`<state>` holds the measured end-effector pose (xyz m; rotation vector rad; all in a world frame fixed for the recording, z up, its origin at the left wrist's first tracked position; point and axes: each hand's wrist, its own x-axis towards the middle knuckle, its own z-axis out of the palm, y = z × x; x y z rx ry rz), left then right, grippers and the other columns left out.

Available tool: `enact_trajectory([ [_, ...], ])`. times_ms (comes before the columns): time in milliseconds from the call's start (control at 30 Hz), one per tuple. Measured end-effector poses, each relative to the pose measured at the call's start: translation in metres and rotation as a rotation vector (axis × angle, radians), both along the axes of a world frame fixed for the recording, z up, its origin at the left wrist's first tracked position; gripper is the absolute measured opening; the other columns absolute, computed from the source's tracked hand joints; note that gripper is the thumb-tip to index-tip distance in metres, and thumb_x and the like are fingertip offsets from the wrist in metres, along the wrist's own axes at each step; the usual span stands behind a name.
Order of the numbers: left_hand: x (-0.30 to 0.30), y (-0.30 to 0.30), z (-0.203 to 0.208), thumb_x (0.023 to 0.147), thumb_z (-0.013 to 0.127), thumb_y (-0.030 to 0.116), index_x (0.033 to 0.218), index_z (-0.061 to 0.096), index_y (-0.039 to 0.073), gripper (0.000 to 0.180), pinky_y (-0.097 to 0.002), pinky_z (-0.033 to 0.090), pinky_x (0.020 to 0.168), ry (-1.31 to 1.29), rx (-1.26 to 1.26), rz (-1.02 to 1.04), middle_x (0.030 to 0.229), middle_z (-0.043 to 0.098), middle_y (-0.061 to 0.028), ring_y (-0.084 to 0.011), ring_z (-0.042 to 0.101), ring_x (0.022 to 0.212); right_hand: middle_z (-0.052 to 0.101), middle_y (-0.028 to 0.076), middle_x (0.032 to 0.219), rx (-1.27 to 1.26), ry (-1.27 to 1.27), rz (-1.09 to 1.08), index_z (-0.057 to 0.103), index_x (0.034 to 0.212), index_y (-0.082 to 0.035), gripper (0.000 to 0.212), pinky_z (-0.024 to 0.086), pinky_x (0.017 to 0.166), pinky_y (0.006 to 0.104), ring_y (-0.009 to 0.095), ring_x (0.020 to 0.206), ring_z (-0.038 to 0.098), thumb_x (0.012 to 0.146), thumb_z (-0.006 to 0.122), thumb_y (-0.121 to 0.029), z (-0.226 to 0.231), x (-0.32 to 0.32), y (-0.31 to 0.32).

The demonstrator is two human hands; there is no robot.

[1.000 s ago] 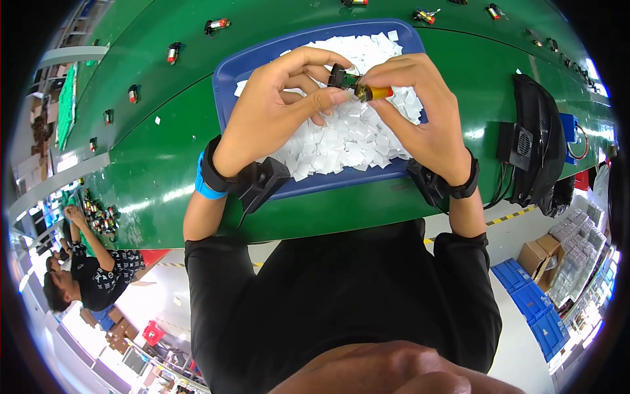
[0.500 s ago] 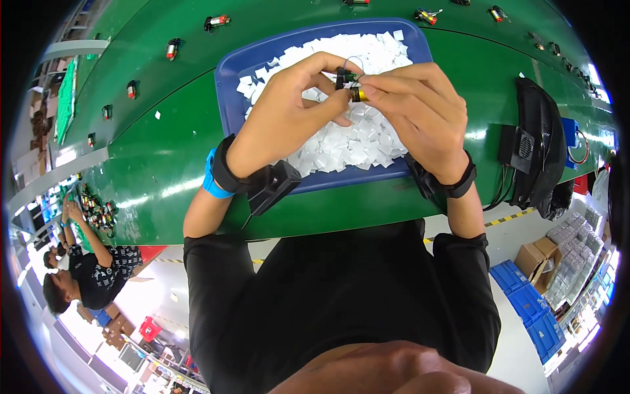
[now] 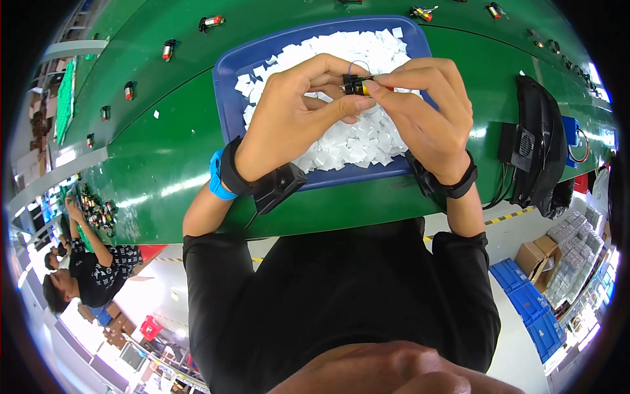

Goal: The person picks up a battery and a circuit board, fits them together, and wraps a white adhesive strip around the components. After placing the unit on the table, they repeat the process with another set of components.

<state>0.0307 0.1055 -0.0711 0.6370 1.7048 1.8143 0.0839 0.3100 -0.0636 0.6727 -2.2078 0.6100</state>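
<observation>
Both my hands meet over a blue tray (image 3: 226, 85) filled with small white paper squares (image 3: 351, 141). Between the fingertips sits a small cylindrical part (image 3: 357, 85), black and yellow with thin wires at one end. My left hand (image 3: 295, 111) pinches it from the left, thumb under it. My right hand (image 3: 423, 111) grips it from the right with thumb and forefinger. Each wrist carries a black strap, and the left also has a blue band.
The tray rests on a green conveyor belt (image 3: 157, 164) with several small cylindrical parts (image 3: 211, 21) spaced along it. A black device with cables (image 3: 535, 144) lies at the right. Another person (image 3: 85, 262) works at the belt to the far left. Boxes and blue crates (image 3: 531, 295) stand on the floor.
My hands have closed in on each other over the tray. The small part, held out longer between them before, is now mostly covered by my fingers.
</observation>
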Motion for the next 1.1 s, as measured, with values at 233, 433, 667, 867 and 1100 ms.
enact_trajectory([
  [233, -0.008, 0.001, -0.006, 0.093, 0.071, 0.004, 0.119, 0.059, -0.006, 0.031, -0.0305, 0.064, 0.075, -0.077, 0.214, 0.053, 0.108, 0.072, -0.0178, -0.0215, 0.073, 0.089, 0.068, 0.007, 0.09, -0.445, -0.312, -0.069, 0.073, 0.094, -0.001, 0.023, 0.053, 0.061, 0.025, 0.016, 0.075, 0.065, 0.075, 0.085, -0.002, 0.013, 0.01, -0.005],
  [433, -0.004, 0.005, -0.007, 0.092, 0.071, 0.001, 0.119, 0.058, -0.008, 0.032, -0.031, 0.064, 0.078, 0.009, 0.258, 0.096, 0.11, 0.07, -0.0187, -0.0219, 0.073, 0.091, 0.068, 0.009, 0.089, -0.545, -0.596, -0.001, 0.071, 0.097, 0.004, 0.017, 0.053, 0.058, 0.0232, 0.012, 0.071, 0.065, 0.084, 0.08, -0.003, 0.007, 0.015, -0.005],
  [667, -0.003, 0.003, -0.005, 0.09, 0.073, -0.001, 0.119, 0.06, -0.008, 0.033, -0.0308, 0.064, 0.081, 0.056, 0.161, 0.092, 0.112, 0.069, -0.0183, -0.0204, 0.071, 0.098, 0.069, 0.01, 0.088, -0.635, -0.555, 0.029, 0.071, 0.103, 0.006, 0.015, 0.052, 0.055, 0.0214, 0.011, 0.067, 0.065, 0.089, 0.074, 0.001, 0.001, 0.017, -0.009],
  [867, 0.002, 0.007, -0.012, 0.088, 0.075, -0.001, 0.119, 0.062, -0.007, 0.034, -0.029, 0.063, 0.081, 0.154, 0.225, 0.169, 0.11, 0.07, -0.0166, -0.0198, 0.072, 0.094, 0.07, 0.012, 0.092, -0.68, -0.517, 0.018, 0.071, 0.107, 0.007, 0.019, 0.053, 0.056, 0.0221, 0.012, 0.067, 0.066, 0.089, 0.073, 0.002, -0.001, 0.018, -0.012],
  [1100, 0.005, 0.009, -0.012, 0.087, 0.077, 0.0, 0.116, 0.065, -0.005, 0.031, -0.0281, 0.063, 0.079, 0.369, 0.143, 0.264, 0.11, 0.072, -0.0138, -0.0184, 0.073, 0.093, 0.069, 0.013, 0.094, -0.792, -0.682, 0.014, 0.071, 0.109, 0.007, 0.02, 0.055, 0.06, 0.0251, 0.014, 0.067, 0.066, 0.091, 0.072, 0.0, 0.006, 0.02, -0.014],
])
